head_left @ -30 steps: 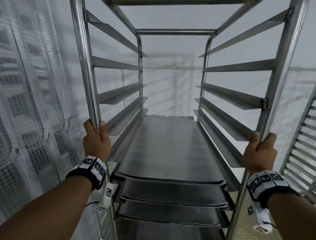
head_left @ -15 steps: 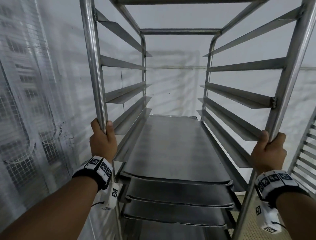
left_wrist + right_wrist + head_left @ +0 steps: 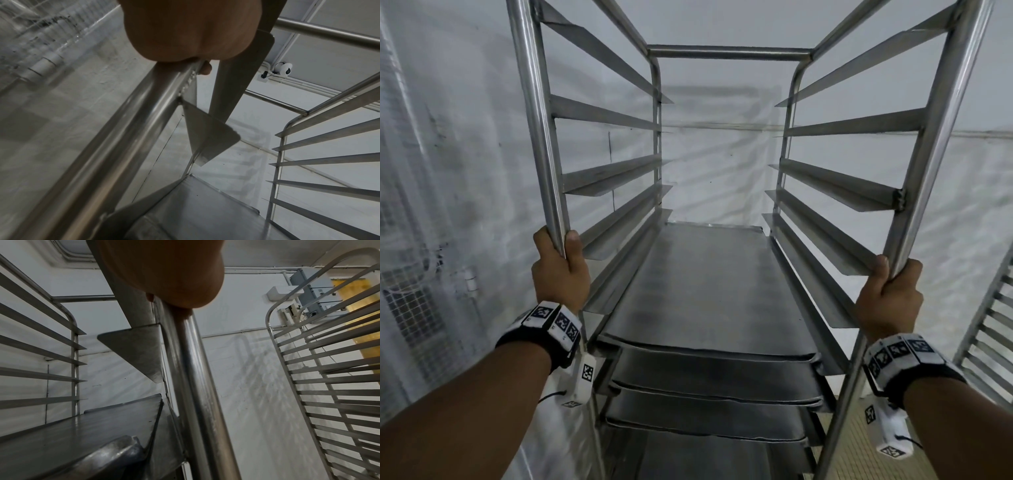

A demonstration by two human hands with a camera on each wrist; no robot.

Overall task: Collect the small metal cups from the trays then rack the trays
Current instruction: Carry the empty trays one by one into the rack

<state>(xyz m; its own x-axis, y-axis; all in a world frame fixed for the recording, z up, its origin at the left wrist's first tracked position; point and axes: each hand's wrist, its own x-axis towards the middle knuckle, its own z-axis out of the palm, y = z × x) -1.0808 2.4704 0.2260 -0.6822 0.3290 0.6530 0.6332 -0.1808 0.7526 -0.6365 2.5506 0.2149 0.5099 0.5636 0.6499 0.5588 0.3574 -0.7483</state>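
Hands, two: left hand and right hand each wrapped round a front post of one rack, four trays stacked inside.

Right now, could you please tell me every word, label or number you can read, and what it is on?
No readable words or numbers anywhere.
Wristbands: black-and-white square code patterns only, no letters.
Rack and trays: bare metal, no labels.
Wall box: too blurred to read.
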